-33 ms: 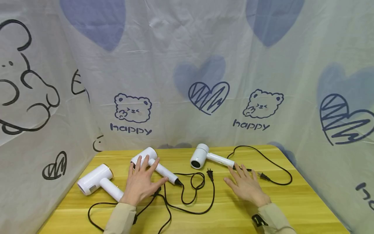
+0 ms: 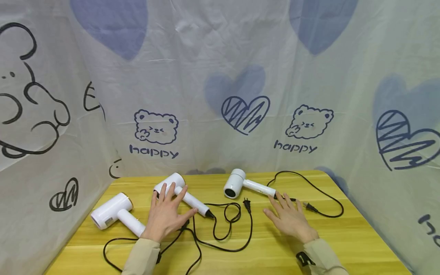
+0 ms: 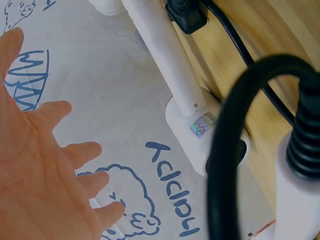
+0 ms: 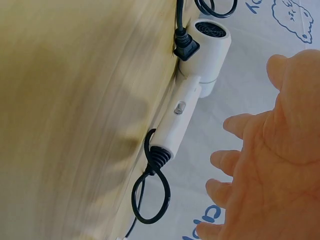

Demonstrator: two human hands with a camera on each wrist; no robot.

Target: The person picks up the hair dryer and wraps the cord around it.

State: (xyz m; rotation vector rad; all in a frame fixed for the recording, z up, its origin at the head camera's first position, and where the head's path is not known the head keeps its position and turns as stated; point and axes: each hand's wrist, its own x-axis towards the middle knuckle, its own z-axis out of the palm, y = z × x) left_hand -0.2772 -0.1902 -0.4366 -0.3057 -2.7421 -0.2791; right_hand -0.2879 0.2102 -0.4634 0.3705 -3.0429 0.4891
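Three white hair dryers with black cords lie on a yellow wood-grain table. My left hand, fingers spread, hovers over the middle hair dryer and overlaps its head in the head view. Left of that hand is the left hair dryer, its handle end hidden behind my wrist. With spread fingers too, my right hand is held near the handle end of the right hair dryer. In the right wrist view that dryer's handle lies beyond my fingertips. Both palms hold nothing.
One black plug lies mid-table, and another plug sits right of my right hand. Looped cords cross the table's middle and front left. A printed cloth hangs around the back and sides.
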